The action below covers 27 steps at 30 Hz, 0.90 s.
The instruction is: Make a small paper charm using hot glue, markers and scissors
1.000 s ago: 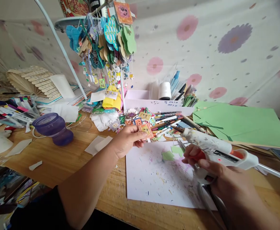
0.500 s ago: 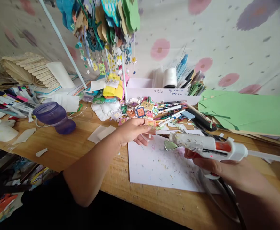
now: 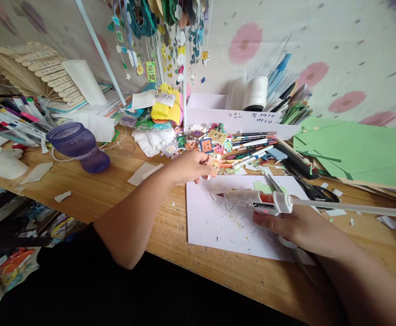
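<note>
Between the thumb and fingers of my left hand (image 3: 193, 166) is a small orange square paper piece with a face drawn on it (image 3: 214, 166). It is held at the edge of a heap of similar colourful pieces (image 3: 206, 145). My right hand (image 3: 296, 224) is wrapped round a white hot glue gun (image 3: 259, 198), its nozzle pointing left over a white paper sheet (image 3: 207, 226). A clear glue stick (image 3: 350, 208) sticks out of the gun's back. Behind the gun lie a light green paper scrap (image 3: 261, 186) and black-handled scissors (image 3: 320, 192).
Markers and pens (image 3: 252, 151) lie behind the sheet. Green paper (image 3: 360, 149) is stacked at the right. A purple jar (image 3: 82, 147) stands left, near loose white scraps (image 3: 143, 173). A spool of white thread (image 3: 256, 93) stands at the back, and paper ornaments (image 3: 150, 70) hang above.
My right hand has drawn the glue gun lower and closer over the sheet, below my left hand. The paper piece has shifted slightly towards the heap. The camera view has tilted down.
</note>
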Motion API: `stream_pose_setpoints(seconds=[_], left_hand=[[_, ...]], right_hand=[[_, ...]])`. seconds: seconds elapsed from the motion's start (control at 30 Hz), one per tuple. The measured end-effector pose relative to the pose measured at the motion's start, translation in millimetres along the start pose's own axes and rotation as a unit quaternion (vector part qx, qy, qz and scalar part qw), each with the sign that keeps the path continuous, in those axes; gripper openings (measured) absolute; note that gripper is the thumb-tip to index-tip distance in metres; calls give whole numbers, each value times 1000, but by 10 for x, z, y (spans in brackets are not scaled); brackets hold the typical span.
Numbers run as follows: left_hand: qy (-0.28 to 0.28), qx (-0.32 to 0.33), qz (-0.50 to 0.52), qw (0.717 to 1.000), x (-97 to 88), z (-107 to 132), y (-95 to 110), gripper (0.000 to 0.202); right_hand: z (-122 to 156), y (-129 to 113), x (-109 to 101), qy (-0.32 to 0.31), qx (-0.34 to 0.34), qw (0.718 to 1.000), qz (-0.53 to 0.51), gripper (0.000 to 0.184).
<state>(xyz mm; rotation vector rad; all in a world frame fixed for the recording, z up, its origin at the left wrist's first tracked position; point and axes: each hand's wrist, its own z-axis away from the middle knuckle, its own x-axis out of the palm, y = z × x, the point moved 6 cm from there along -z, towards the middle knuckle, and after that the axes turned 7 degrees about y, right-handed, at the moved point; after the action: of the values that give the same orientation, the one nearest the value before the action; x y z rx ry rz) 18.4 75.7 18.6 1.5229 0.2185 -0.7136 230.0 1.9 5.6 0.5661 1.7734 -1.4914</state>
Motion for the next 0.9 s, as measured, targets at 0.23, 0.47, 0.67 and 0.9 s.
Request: stream_pose_setpoints(seconds=[0.23, 0.47, 0.67, 0.9], left_hand=[[-9, 17, -55, 998, -113, 32, 14, 11], [-104, 122, -135, 978, -167, 88, 80, 19], [-195, 163, -191, 948, -119, 162, 95, 6], [-271, 175, -191, 927, -9, 230, 120, 11]], right_hand=[[-49, -88, 109, -44, -11, 998, 32, 37], [-72, -150, 86, -23, -46, 997, 57, 30], [-102, -164, 76, -47, -20, 995, 86, 31], [-275, -409, 1, -72, -67, 990, 104, 13]])
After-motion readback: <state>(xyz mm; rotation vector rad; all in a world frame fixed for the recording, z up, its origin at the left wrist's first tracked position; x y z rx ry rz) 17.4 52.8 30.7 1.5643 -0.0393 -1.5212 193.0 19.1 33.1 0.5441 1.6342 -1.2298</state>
